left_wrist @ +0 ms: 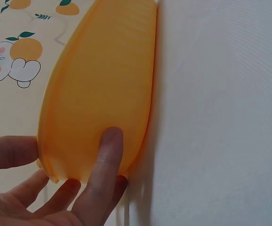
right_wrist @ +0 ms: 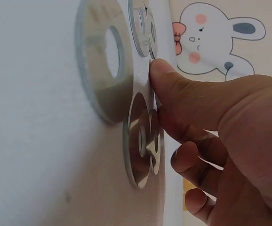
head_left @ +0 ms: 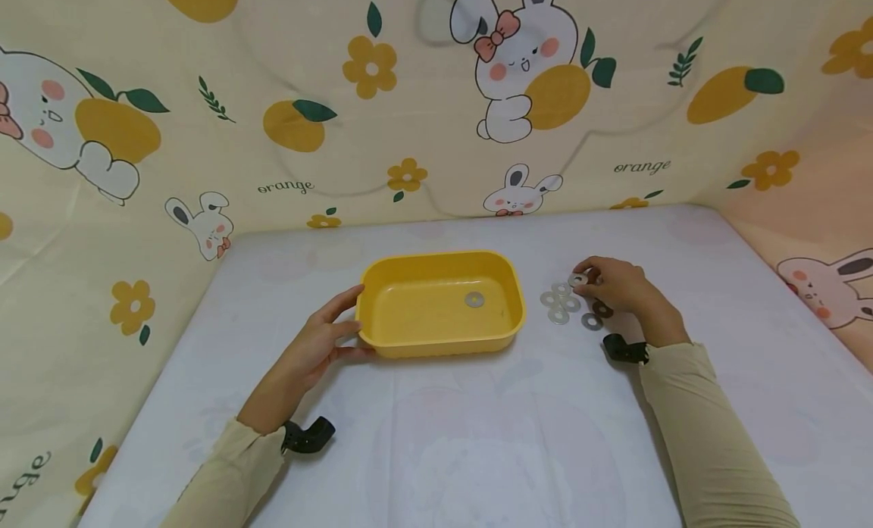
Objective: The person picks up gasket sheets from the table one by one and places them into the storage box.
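My left hand (head_left: 319,342) grips the left end of a yellow plastic basin (head_left: 439,346). In the left wrist view the thumb (left_wrist: 111,146) lies along the basin's wall, with the other fingers around its end. Inside the basin lies one flat metal washer (head_left: 467,301). To the right of it, my right hand (head_left: 621,285) pinches a washer (head_left: 574,281) between thumb and forefinger, at the back of a loose group. Several other washers (head_left: 558,317) lie flat there, some overlapping. A darker-looking washer (head_left: 605,313) sits beneath the right palm.
A white cloth (head_left: 450,445) covers the tabletop. Behind and at both sides rises a cream curtain (head_left: 423,119) printed with rabbits, oranges and flowers. Black wrist cameras are worn on the left wrist (head_left: 308,435) and the right wrist (head_left: 624,349).
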Motion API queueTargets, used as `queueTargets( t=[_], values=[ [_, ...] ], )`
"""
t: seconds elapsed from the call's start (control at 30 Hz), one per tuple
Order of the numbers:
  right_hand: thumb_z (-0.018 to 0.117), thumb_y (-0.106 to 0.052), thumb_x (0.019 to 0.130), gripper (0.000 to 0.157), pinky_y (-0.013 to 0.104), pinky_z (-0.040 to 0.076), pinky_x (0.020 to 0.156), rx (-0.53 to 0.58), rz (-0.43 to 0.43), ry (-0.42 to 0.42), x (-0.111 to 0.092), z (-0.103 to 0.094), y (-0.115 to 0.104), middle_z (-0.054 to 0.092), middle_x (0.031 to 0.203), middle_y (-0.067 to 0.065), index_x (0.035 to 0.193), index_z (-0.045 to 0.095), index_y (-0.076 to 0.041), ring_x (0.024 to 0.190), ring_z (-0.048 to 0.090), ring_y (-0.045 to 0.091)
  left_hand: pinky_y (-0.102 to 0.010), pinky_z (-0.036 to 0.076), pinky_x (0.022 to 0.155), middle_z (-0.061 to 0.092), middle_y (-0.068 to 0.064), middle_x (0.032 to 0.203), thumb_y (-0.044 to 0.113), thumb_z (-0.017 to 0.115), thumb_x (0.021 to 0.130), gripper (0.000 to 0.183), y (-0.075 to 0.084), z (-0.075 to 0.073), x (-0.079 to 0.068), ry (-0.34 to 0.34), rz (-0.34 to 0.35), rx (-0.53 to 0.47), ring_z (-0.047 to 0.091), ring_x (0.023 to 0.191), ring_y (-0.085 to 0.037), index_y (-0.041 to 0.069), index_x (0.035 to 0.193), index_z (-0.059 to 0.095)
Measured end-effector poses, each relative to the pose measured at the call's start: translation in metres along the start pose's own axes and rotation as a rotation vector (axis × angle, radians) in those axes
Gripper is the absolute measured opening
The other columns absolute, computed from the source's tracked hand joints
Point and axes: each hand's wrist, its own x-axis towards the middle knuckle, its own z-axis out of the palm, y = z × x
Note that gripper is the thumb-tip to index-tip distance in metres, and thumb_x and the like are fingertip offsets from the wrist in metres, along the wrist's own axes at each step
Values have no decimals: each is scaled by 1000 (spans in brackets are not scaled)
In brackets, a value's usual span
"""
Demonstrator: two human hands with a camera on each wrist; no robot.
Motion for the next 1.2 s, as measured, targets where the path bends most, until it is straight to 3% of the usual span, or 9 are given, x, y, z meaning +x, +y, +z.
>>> queueTargets(
  t=[0.17, 0.37, 0.73, 1.2],
  values=[
    [66, -30, 95, 44, 48, 42, 82, -25, -31, 53, 1, -1, 1, 59, 113, 20, 128, 60, -2, 98, 52, 33, -40, 59, 91, 17, -5, 166, 4, 44, 100, 64, 0, 0, 0, 4, 3, 6, 51, 125, -34, 21, 159, 26],
    [66, -29, 96, 46, 36, 45, 74, 51, 3, 53, 1, -2, -1, 54, 114, 21, 132, 57, -1, 100, 48, 33, -41, 60, 91, 18, -4, 166, 3, 44, 100, 64, 0, 0, 1, 5, 7, 4, 51, 125, -35, 21, 159, 26],
    [64, -26, 97, 46, 32, 42, 65, 92, -1, 89, 1, -5, -6, 50, 110, 14, 138, 55, -7, 95, 47, 28, -43, 59, 92, 17, -4, 166, 3, 45, 99, 65, 0, 0, 1, 4, 10, -6, 51, 126, -35, 21, 158, 26],
    [64, -21, 97, 41, 35, 38, 70, 77, -100, 170, -2, -7, -10, 54, 103, 13, 134, 59, -5, 94, 46, 28, -41, 58, 93, 17, -5, 166, 4, 44, 101, 63, -2, -1, 0, 8, -1, 13, 49, 128, -35, 21, 158, 26]
  ],
)
